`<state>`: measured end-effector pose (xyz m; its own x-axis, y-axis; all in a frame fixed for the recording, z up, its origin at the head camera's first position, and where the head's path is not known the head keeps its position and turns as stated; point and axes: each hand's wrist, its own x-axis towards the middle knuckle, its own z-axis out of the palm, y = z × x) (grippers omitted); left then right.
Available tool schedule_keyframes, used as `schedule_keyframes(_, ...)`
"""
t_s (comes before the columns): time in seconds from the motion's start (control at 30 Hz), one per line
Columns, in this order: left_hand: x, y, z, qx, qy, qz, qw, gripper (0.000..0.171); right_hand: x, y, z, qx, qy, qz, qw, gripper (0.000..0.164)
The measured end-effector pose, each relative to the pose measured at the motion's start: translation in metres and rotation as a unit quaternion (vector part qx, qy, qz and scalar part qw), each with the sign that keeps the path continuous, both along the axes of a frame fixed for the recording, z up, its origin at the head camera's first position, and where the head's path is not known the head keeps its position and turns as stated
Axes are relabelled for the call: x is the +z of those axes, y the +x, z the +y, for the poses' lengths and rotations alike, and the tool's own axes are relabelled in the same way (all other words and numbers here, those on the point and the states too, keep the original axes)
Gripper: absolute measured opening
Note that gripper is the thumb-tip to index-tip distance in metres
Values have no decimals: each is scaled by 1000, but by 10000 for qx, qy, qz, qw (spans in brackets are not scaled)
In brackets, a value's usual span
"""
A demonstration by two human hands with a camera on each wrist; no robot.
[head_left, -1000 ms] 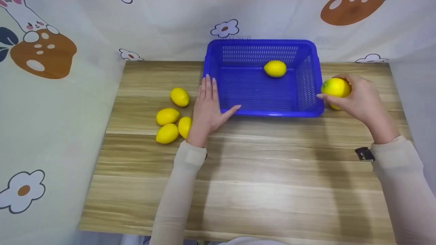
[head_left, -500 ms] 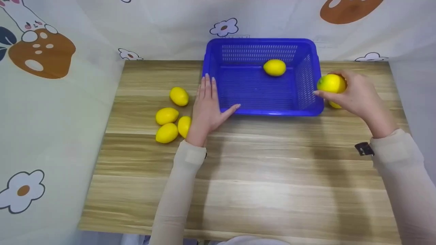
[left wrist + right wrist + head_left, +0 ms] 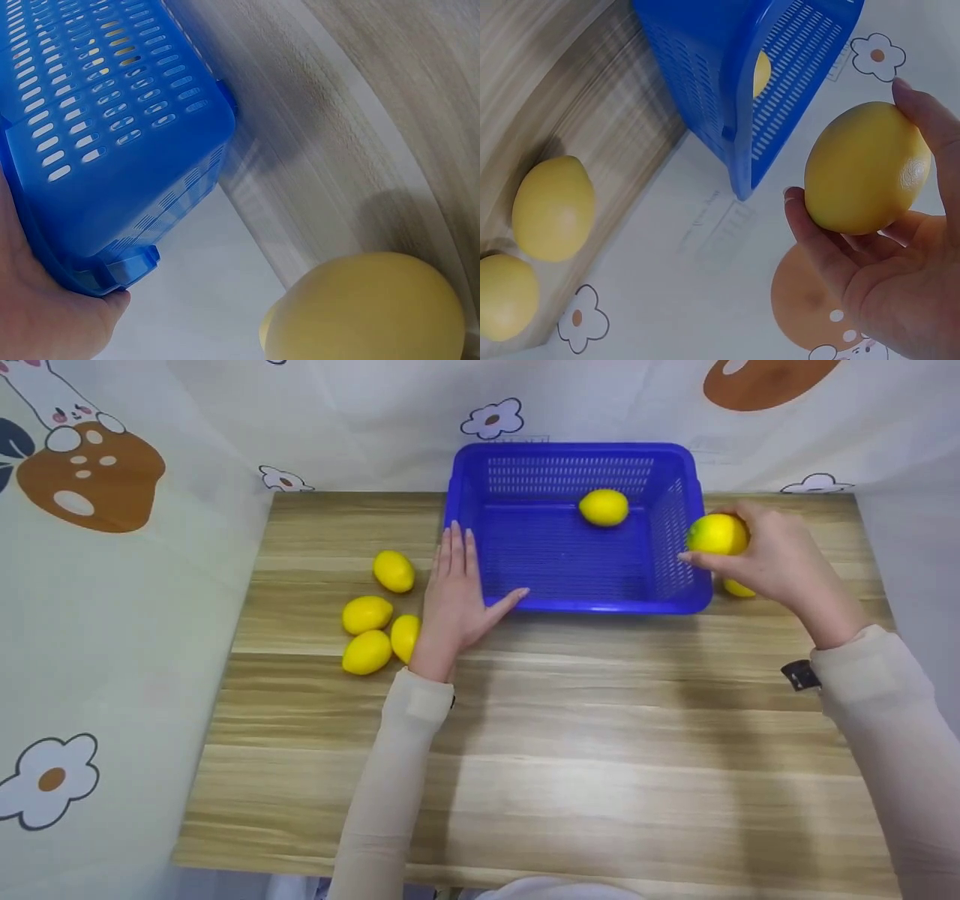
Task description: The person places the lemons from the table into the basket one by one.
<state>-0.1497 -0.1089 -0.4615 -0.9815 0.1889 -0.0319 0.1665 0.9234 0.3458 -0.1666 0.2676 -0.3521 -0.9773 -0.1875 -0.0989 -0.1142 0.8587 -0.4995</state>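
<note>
My right hand [image 3: 780, 559] holds a yellow lemon with a greenish tip [image 3: 718, 535] between thumb and fingers, raised at the right rim of the blue plastic basket [image 3: 577, 607]. In the right wrist view this lemon [image 3: 866, 169] is seen beside the basket's edge. My left hand [image 3: 457, 604] rests on the basket's left front corner, fingers straight along the left side and thumb stretched over the front rim. One lemon [image 3: 604, 508] lies inside the basket near the back wall. Below my right hand another lemon [image 3: 740, 587] shows, partly hidden.
Left of the basket, several lemons [image 3: 367, 652] lie on the wooden table [image 3: 600, 780], one partly behind my left wrist. The right wrist view shows two lemons [image 3: 553, 208] on the table right of the basket. A patterned cloth [image 3: 360, 420] hangs behind and at the sides.
My right hand has moved left and slightly away from me with the lemon, from beside the basket to over its right rim. My left hand has stayed in place.
</note>
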Motion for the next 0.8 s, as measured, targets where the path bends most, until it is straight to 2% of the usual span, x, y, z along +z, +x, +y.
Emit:
schedule_keyframes(0.2, -1, 1, -1, -43, 101, 184, 9998, 117, 4, -2, -6, 205, 90, 324, 9992, 78)
schedule_keyframes(0.5, -1, 2, -1, -65, 90, 221, 9997, 116, 10, -6, -14, 159, 33, 230, 9996, 79)
schedule_keyframes(0.8, 0, 0, 0, -20, 8, 54, 10000, 116, 17, -10, -18, 102, -81, -56, 9999, 81)
